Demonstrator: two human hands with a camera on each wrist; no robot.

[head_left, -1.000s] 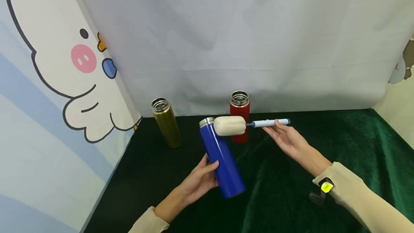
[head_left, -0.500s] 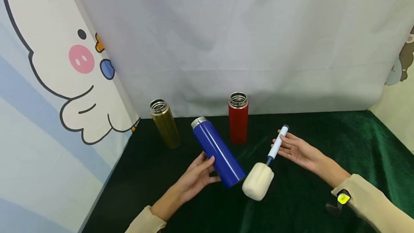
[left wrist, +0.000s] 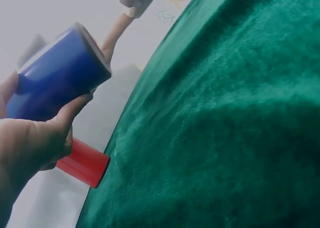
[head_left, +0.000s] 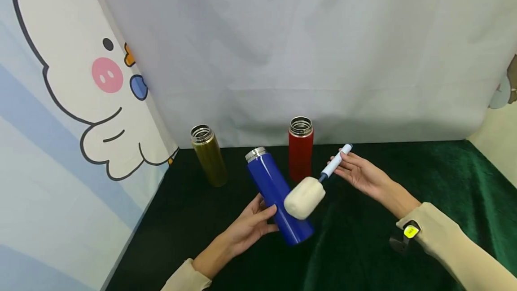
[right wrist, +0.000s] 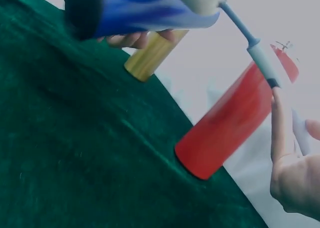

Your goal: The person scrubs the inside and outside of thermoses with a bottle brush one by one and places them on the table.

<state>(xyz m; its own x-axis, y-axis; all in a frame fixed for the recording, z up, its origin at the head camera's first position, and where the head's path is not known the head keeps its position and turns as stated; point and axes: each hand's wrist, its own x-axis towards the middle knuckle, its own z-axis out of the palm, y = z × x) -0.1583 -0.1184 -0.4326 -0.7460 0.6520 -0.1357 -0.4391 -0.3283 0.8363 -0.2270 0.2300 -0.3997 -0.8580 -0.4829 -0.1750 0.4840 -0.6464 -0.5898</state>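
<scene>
In the head view my left hand (head_left: pixel 251 229) grips a blue bottle (head_left: pixel 264 176) around its lower half. The bottle leans with its uncapped steel neck up and to the left, held off the cloth. My right hand (head_left: pixel 361 176) pinches the light blue handle of a bottle brush (head_left: pixel 334 161). Its thick cream sponge head (head_left: pixel 304 198) points down and left, in front of the bottle's side; whether they touch I cannot tell. In the left wrist view the bottle's base (left wrist: pixel 97 50) faces the camera side. The right wrist view shows the brush shaft (right wrist: pixel 240 24) rising past my fingers.
A red bottle (head_left: pixel 300 156) and a gold bottle (head_left: pixel 210 160) stand uncapped at the back of the table. Dark green velvet cloth (head_left: pixel 363 246) covers the table. A pale curtain (head_left: pixel 323 48) hangs behind, and a cartoon-printed panel (head_left: pixel 68 147) is at the left.
The brush head has swung from the blue bottle's neck down past its base, then up to its lower side. The bottle has tilted a little and come partly back.
</scene>
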